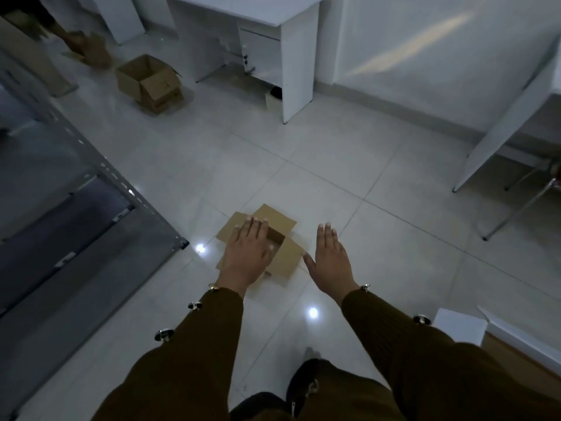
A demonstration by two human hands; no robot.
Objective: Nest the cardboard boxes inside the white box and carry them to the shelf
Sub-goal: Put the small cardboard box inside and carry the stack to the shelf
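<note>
A small cardboard box [280,226] lies on the tiled floor in front of me with its flaps spread open. My left hand [247,253] hovers flat over its left side, fingers apart, holding nothing. Just to the right of the box is my right hand [329,259], also spread and empty. A larger open cardboard box [148,82] stands on the floor farther back at the left. The corner of a white box [461,326] shows at the lower right. The grey metal shelf [100,168] fills the left side.
A white desk [296,65] stands at the back centre, another white desk [501,132] at the right with chair legs under it. Another person handles a blurred cardboard box [94,51] at the top left. My feet show at the bottom.
</note>
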